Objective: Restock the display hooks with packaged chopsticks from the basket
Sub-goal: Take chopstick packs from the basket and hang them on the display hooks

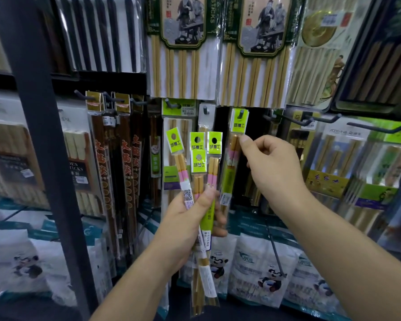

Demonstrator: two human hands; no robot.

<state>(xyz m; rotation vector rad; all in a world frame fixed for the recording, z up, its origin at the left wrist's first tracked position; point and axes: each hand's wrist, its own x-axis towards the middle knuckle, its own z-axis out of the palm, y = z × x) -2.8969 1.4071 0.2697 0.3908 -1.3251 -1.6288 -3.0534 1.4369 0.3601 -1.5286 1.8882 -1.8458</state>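
Your chopstick packs [196, 158]: centre frame, fanned, long axes near upright, green headers up. Your left hand [185, 218] grips bunch mid-length, fingers mostly hidden behind. Hung pack [235, 144] upright on hook [241, 113], centre right. Your right hand [271, 163]: fingers curled, thumb tip at hung pack's edge; pinch or touch, cannot tell.

"STICKS" runs down the green-bordered pack of pale bamboo chopsticks [183, 66]. The brown-labelled pack at left [77, 165] reads "DEN" and "TICKS". A lime-headed clear chopstick packet [180, 162] bears a QR-code sticker [188, 195].
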